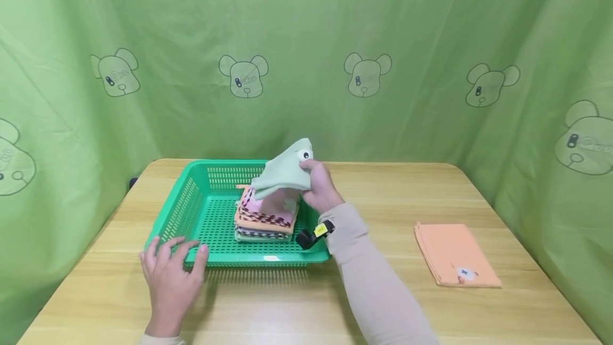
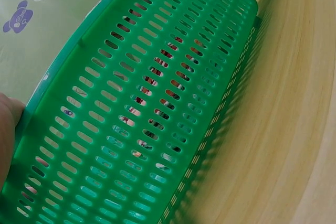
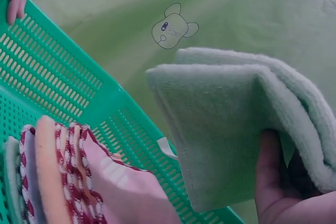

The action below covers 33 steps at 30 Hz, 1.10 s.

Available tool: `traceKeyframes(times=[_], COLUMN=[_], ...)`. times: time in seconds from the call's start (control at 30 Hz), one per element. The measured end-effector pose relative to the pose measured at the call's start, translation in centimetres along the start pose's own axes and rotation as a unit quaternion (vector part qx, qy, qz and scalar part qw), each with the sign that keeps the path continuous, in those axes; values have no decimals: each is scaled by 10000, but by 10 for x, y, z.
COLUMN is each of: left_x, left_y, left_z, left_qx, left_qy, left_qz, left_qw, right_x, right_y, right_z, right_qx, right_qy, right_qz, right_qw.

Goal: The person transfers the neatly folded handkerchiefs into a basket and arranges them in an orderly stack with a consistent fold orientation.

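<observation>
A folded pale green towel (image 1: 286, 166) with a round eye patch is pinched in my right hand (image 1: 322, 188), raised over a stack of folded towels (image 1: 268, 217). In the right wrist view the thumb presses the near face of the green towel (image 3: 210, 129). Pink cloth tops the stack (image 3: 126, 182), with peach and braided-edge layers beneath. The stack sits in a green plastic basket (image 1: 191, 206), towards its right side. My left hand (image 1: 172, 276) rests on the basket's front left rim, fingers over the edge. The left wrist view shows the slotted basket wall (image 2: 131, 93) close up.
A folded peach towel (image 1: 460, 257) with a small animal-face patch lies on the wooden table (image 1: 383, 185) to the right. A green curtain (image 1: 306, 15) printed with bear heads surrounds the table at the back and sides.
</observation>
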<state>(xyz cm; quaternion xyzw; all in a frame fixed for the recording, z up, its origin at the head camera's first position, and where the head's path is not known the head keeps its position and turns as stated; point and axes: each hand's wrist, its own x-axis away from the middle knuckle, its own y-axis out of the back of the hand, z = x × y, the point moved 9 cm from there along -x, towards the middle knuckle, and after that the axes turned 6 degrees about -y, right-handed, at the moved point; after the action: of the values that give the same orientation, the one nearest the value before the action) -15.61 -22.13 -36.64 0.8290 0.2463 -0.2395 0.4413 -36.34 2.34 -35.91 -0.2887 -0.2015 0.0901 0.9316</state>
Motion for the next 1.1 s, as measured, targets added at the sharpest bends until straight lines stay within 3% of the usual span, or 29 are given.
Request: traceKeyframes(times=[0.4,0.57,0.8,1.1], left_x=[0,0,-2,0], left_y=[-4,-2,0,0], left_z=[-2,0,-1,2], left_qx=[-19,19,68,65], left_qy=[-77,-134,-188,-157], left_qz=[50,-64,-102,-157], left_qw=[10000,9999,9997,9997], right_x=[-7,-8,-7,0], right_y=[8,0,-6,-14], right_z=[-14,-17,-16,-16], right_qx=[433,541,574,665], right_qy=[-51,-14,87,55], right_qz=[263,620,721,1210], right_qw=[9987,9966,9957,9904])
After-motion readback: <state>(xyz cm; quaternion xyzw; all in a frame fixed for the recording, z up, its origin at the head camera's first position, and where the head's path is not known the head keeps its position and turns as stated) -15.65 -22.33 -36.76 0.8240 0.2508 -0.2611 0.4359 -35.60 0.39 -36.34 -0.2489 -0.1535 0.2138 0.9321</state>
